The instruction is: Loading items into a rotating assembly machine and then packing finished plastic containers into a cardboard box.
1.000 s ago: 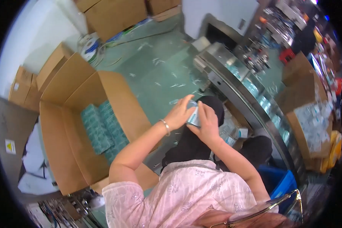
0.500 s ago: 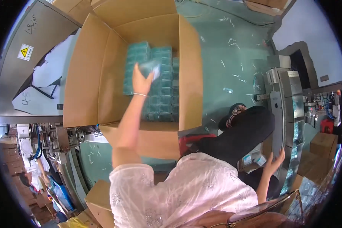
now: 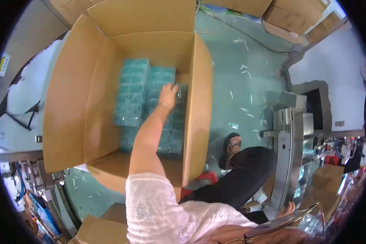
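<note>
My left hand [image 3: 168, 96] is deep inside a big open cardboard carton [image 3: 200, 110]. Its fingers are bent over a clear plastic pack [image 3: 179, 93] at the right-hand column of the stack, and the hand partly hides it. Rows of see-through, greenish-looking packs [image 3: 131, 91] fill part of the carton, the left column standing higher than the others. Low on the right, my right hand [image 3: 288, 209] is beside the metal conveyor [image 3: 286, 171], holding nothing I can see, its fingers apart and partly cut off by the eyeglasses [image 3: 288, 225].
The carton's flaps stand up around it. Small pale scraps [image 3: 244, 73] litter the green floor [image 3: 223, 110]. A metal cabinet [image 3: 28, 36] stands left; more cardboard boxes [image 3: 293, 16] are at the far right. My leg [image 3: 240, 175] extends between carton and conveyor.
My left hand has carried a clear pack from above the stack rightward and down to the right-hand column. My right hand has dropped lower beside the conveyor. The view has shifted.
</note>
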Motion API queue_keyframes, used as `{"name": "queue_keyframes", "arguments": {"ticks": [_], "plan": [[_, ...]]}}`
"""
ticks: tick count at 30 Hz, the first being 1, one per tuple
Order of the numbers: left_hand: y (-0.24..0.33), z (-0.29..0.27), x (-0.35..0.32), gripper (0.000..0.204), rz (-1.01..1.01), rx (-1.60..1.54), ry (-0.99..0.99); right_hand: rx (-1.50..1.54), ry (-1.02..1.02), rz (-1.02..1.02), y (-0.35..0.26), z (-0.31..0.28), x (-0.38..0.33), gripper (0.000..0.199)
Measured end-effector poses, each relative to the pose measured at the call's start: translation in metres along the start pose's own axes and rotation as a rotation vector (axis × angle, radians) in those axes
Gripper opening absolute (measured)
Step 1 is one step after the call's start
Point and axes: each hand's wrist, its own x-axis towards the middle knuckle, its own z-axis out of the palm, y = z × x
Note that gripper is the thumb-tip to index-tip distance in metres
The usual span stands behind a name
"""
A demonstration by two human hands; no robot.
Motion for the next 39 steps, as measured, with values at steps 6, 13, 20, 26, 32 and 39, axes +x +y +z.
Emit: {"name": "queue_keyframes", "arguments": {"ticks": [6,13,20,26,32,39], "plan": [[-0.060,0.051,0.128,0.027,-0.124,0.271,-0.050,-0.259,0.206,-0.667,0.054,-0.004,0.019,0.049],[0.272,0.167,0.164,0.026,0.393,-0.073,-0.478,-0.421,-0.321,0.570,0.024,-0.025,0.060,0.043],[0.321,0.113,0.048,0.025,0.541,-0.267,-0.431,-0.205,-0.122,0.686,0.032,0.009,0.057,0.028],[0.242,-0.008,0.024,0.023,0.355,-0.212,-0.117,0.328,-0.608,0.617,-0.010,0.180,0.033,0.033],[0.246,-0.115,0.010,0.022,0.263,-0.193,0.274,0.119,-0.615,0.601,-0.060,0.244,0.072,0.025],[0.478,-0.056,-0.103,0.024,0.569,-0.775,-0.746,0.586,-0.269,0.409,0.010,0.216,0.026,0.014]]}}
